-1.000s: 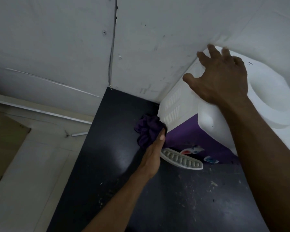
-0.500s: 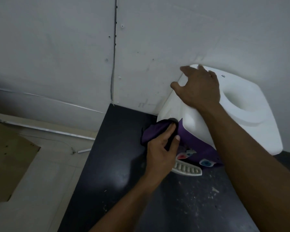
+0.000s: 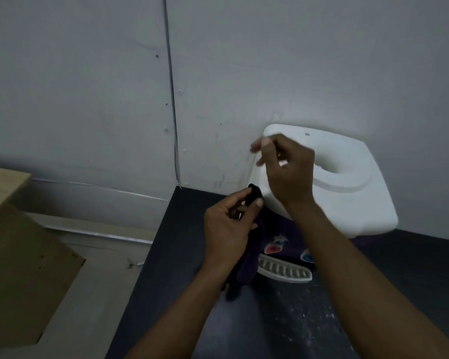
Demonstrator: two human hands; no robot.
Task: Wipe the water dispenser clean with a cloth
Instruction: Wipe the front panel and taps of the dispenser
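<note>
Your left hand (image 3: 227, 226) pinches the dark purple cloth (image 3: 246, 268) between thumb and fingers, its grip closed on the top fold while the rest hangs down to the black counter (image 3: 179, 255). Your right hand (image 3: 288, 172) hovers blurred over the white water dispenser (image 3: 347, 198), fingers loosely bent, nothing in its grip. The dispenser stands on the counter against the grey wall (image 3: 244, 60). The cloth and your right forearm cover part of its purple front; the red tap (image 3: 271, 249), blue tap (image 3: 307, 256) and white drip tray (image 3: 285, 272) show between them. White specks (image 3: 309, 320) litter the counter, and a brown board (image 3: 18, 255) lies at far left
</note>
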